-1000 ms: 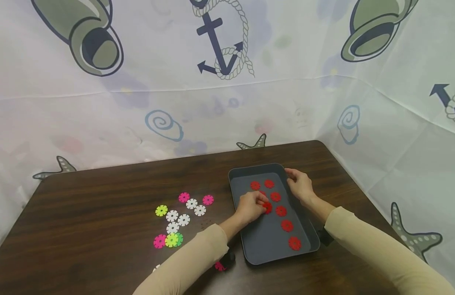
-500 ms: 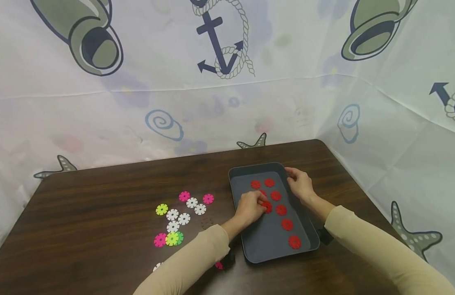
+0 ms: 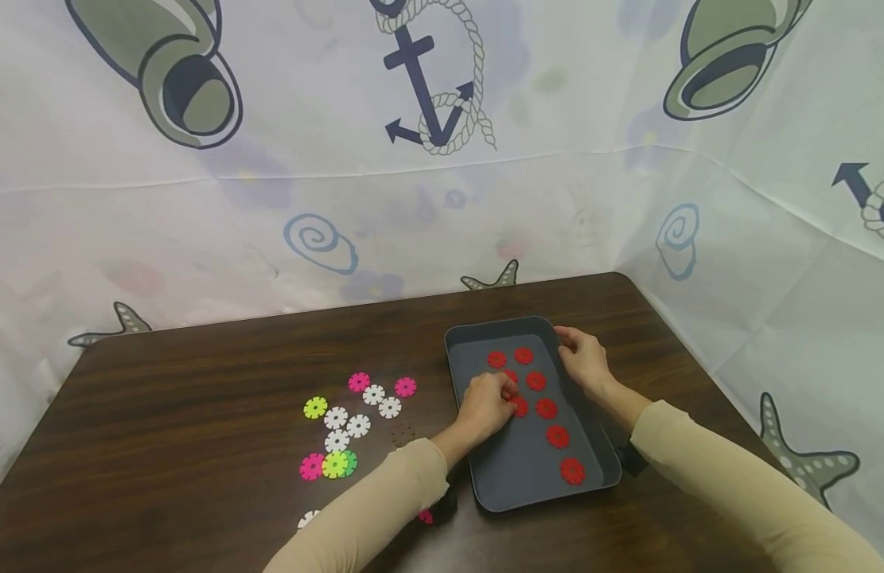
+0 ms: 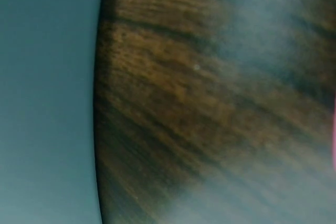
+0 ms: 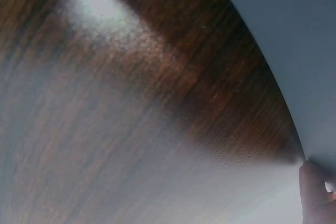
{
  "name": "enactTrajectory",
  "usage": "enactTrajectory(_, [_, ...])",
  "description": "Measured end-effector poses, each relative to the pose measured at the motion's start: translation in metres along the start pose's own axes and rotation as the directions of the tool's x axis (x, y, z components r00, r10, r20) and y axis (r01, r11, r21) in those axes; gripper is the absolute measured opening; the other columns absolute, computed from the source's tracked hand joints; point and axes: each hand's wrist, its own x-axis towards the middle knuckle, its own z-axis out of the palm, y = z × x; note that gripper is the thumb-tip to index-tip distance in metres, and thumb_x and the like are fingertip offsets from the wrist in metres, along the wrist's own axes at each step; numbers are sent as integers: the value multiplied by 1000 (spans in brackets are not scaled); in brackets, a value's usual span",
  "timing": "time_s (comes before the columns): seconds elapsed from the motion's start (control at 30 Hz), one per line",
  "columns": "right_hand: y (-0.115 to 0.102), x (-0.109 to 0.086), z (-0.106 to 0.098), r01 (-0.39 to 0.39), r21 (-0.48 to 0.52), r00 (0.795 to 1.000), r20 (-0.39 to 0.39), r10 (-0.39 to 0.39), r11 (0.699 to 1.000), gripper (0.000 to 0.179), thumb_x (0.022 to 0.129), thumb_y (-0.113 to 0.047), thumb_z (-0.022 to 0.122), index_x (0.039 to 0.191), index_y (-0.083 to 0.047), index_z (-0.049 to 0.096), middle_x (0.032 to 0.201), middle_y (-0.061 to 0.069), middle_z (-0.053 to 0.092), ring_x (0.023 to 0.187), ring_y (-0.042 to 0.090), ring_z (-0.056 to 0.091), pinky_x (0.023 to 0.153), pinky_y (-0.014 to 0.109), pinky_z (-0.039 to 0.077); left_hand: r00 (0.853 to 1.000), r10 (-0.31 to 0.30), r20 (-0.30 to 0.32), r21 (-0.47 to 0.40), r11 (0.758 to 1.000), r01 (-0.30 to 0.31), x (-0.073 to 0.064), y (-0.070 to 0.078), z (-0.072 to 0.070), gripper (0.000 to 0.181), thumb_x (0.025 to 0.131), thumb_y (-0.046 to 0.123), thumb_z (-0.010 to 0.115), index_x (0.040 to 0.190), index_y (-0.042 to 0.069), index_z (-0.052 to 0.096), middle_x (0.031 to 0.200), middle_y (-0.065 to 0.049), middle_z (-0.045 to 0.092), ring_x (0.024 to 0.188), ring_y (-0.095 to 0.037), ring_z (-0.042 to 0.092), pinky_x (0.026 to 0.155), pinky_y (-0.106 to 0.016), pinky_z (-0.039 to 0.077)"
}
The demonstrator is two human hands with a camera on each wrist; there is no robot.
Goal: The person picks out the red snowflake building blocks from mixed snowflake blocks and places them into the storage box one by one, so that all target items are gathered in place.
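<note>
A dark grey baking tray (image 3: 513, 479) lies on the table with several red notched plastic discs (image 3: 558, 436) spread over its floor. Inside it, my left hand (image 3: 486, 403) is poised with bent fingers just over a red disc (image 3: 519, 407), which the fingertips partly cover. My right hand (image 3: 583, 362) grips the far right rim, thumb on the inner side. In the right wrist view its fingers (image 5: 313, 190) meet the tray's edge (image 5: 283, 30). Only the tray's side (image 4: 47, 98) and tabletop show in the left wrist view, the left hand being out of frame.
Left of the tray lie loose discs: white ones (image 3: 358, 426), pink ones (image 3: 406, 387), a yellow one (image 3: 316, 407) and a yellow-green one (image 3: 335, 464) overlapping a green one. Another pink disc (image 3: 426, 516) is partly hidden by the left sleeve. Patterned cloth (image 3: 556, 215) hangs behind the table.
The red disc under my left fingers has come out of their pinch and dropped slightly onto the tray floor; the fingertips have drawn up a little. The right hand stays on the rim.
</note>
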Motion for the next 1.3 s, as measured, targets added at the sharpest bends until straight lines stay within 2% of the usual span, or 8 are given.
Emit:
enactTrajectory(0.2, [0,1,0,2,0,1000,-5,-2,1000,38,91,1,48,129,3,52,118,25,60,106,35,57,83,40,48,1000,-20,-3,10,1000,20,0,1,0,15,73,4,76,87,9,71,79,-1,62,76,-13,56,67,-24,45])
enactTrajectory(0.53, [3,1,1,6,-8,1000,1,-6,1000,38,91,1,47,129,4,52,119,25,59,110,36,55,89,46,45,999,-36,-2,-44,998,36,-1,-1,1,15,75,7,76,90,8,70,82,-1,61,79,-14,56,70,-24,46])
enactTrajectory(0.77, [2,1,2,12,-9,1000,2,-12,1000,39,91,1,48,129,4,52,119,25,59,111,36,54,89,46,45,999,-11,-42,-119,993,6,-1,0,-3,20,75,7,76,93,4,68,88,-6,63,80,-16,60,71,-24,48])
enactTrajectory(1.03, [4,0,3,9,-6,1000,5,-9,1000,39,91,1,48,129,3,52,119,25,59,111,36,54,90,47,44,1000,17,6,-295,955,-15,-5,3,-14,25,79,5,73,103,1,66,98,-11,66,83,-17,63,71,-20,51])
enactTrajectory(1.3, [3,0,2,28,-8,1000,-5,-28,1000,38,91,2,48,129,4,52,117,26,60,108,36,55,88,46,45,997,18,77,-438,899,17,-19,1,-39,30,80,8,73,108,2,65,110,-15,67,90,-23,67,64,-23,52])
